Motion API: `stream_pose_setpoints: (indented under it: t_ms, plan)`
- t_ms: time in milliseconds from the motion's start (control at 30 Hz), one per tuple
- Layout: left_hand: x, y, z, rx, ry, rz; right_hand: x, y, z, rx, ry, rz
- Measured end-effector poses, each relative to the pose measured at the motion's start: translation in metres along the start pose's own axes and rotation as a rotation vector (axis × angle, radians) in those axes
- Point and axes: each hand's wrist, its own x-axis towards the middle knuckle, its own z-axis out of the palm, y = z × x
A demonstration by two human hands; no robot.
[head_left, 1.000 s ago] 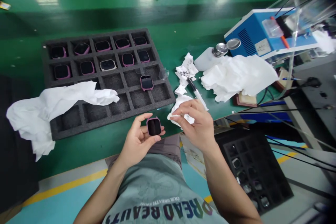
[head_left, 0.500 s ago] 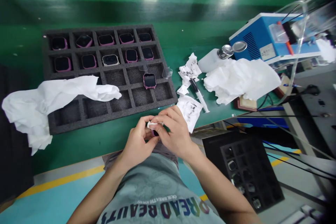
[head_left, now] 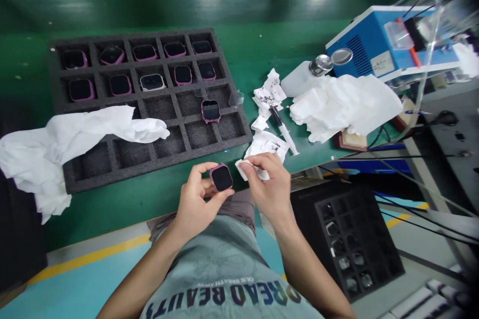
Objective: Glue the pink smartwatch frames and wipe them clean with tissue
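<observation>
Between the thumb and fingers of my left hand is a pink-framed smartwatch body, its black screen facing up. To its right, my right hand pinches a small folded white wipe, apart from the watch. Just beyond the hands lies a dark foam tray with square compartments. Its two far rows hold several watch bodies, mostly pink, plus one with a pale frame. One more pink watch rests across the dividers near the tray's right side.
A crumpled white cloth covers the tray's near left part. Stained wipes, a syringe, a white bottle and piled white cloth lie right of it. A blue machine stands behind; another foam tray sits lower right.
My right hand has moved right with the wipe, away from the watch. The watch's screen, mostly hidden before, now shows fully in my left hand.
</observation>
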Motion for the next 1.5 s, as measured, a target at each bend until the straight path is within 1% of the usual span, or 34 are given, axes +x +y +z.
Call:
stream_pose_setpoints:
  t_ms: [67,133,200,300,400,500,567,667,767,833,1000,1167,1333,1433,1500]
  plan:
    - [0.001,0.002,-0.001,0.011,-0.002,-0.013,-0.003,-0.002,-0.01,0.078,-0.039,-0.022]
    - [0.002,0.004,-0.002,0.01,-0.008,-0.033,-0.005,-0.007,-0.016,0.136,-0.135,-0.101]
    - [0.003,0.006,-0.004,-0.007,-0.042,-0.054,-0.003,-0.01,-0.014,0.153,-0.213,-0.206]
    - [0.004,0.007,-0.007,-0.023,-0.12,-0.054,0.01,-0.009,-0.002,0.128,-0.224,-0.29]
    - [0.003,0.008,-0.008,0.003,-0.154,-0.04,0.03,-0.005,0.012,0.083,-0.216,-0.297]
    - [0.002,0.009,-0.008,0.01,-0.158,-0.057,0.044,-0.002,0.015,0.065,-0.193,-0.282]
    - [0.003,0.01,-0.007,-0.002,-0.157,-0.077,0.046,-0.001,0.01,0.087,-0.137,-0.224]
    - [0.004,0.012,-0.007,-0.024,-0.162,-0.099,0.042,-0.002,-0.004,0.131,-0.063,-0.106]
    - [0.004,0.011,-0.008,-0.01,-0.151,-0.103,0.032,-0.008,-0.015,0.167,-0.096,-0.057]
    - [0.005,0.01,-0.008,0.004,-0.142,-0.103,0.025,-0.013,-0.018,0.183,-0.141,-0.076]
    - [0.005,0.01,-0.007,-0.041,-0.137,-0.117,0.012,-0.02,-0.022,0.17,-0.251,-0.195]
    - [0.005,0.011,-0.008,-0.059,-0.147,-0.125,0.013,-0.013,-0.026,0.131,-0.353,-0.304]
    - [0.005,0.011,-0.008,-0.051,-0.165,-0.141,0.016,-0.005,-0.031,0.098,-0.388,-0.338]
    - [0.005,0.012,-0.008,-0.024,-0.181,-0.131,0.017,-0.006,-0.026,0.11,-0.444,-0.397]
    - [0.005,0.013,-0.008,0.033,-0.183,-0.105,0.017,-0.009,-0.017,0.123,-0.486,-0.442]
